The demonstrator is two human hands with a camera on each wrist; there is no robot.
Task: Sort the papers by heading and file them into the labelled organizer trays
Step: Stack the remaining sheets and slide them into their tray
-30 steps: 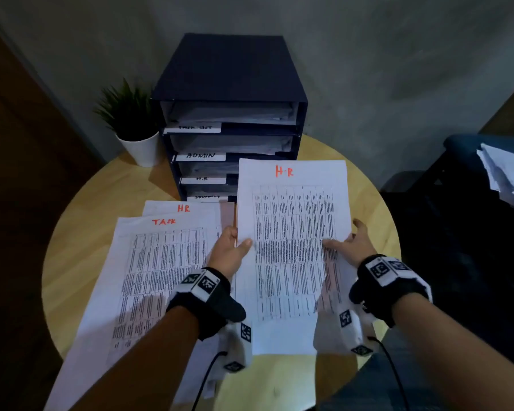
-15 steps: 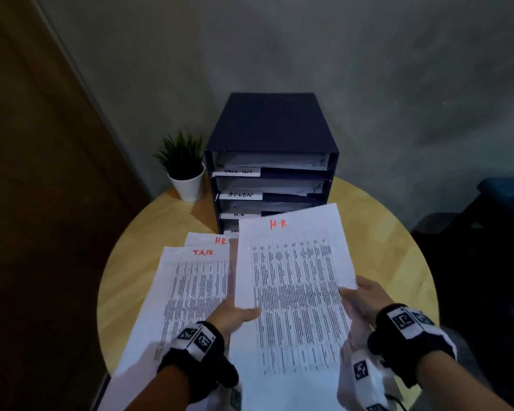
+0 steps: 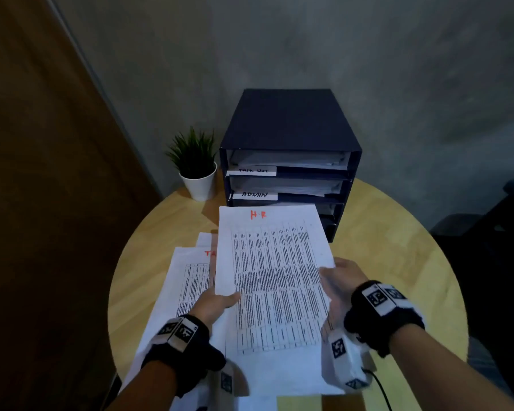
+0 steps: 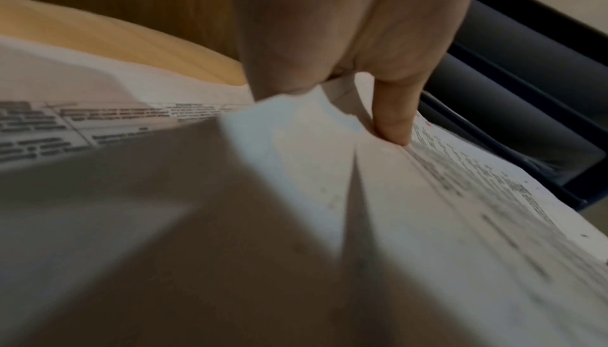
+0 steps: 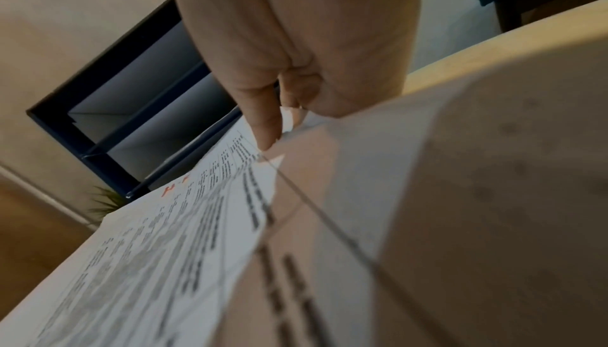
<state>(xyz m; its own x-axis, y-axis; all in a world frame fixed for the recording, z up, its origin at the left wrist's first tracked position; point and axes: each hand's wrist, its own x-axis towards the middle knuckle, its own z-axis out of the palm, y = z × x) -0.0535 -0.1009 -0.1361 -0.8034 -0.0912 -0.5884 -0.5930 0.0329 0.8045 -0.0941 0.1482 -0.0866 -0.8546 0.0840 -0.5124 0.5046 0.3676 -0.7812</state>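
Observation:
A white sheet headed "H.R" in red [image 3: 267, 280] is held up above the round table, its top edge in front of the lower trays of the dark blue organizer [image 3: 288, 161]. My left hand [image 3: 217, 301] pinches the sheet's left edge, thumb on top. My right hand [image 3: 339, 280] pinches its right edge, with the thumb [image 5: 263, 124] pressed on the print. Labels "TASK LIST" [image 3: 252, 171] and "ADMIN" [image 3: 254, 194] mark the two upper trays, which hold papers. On the table to the left lies a sheet headed "TASK" [image 3: 187, 280] over another sheet.
A small potted plant [image 3: 195, 164] stands left of the organizer. The round wooden table [image 3: 398, 262] ends close on all sides. A brown door or panel [image 3: 42, 203] is at the left and a dark chair [image 3: 502, 221] at the right.
Both hands have carried the H.R sheet leftward, so it now covers the top of the pile's sheets. The head view has tilted up and pulled back, showing more wall.

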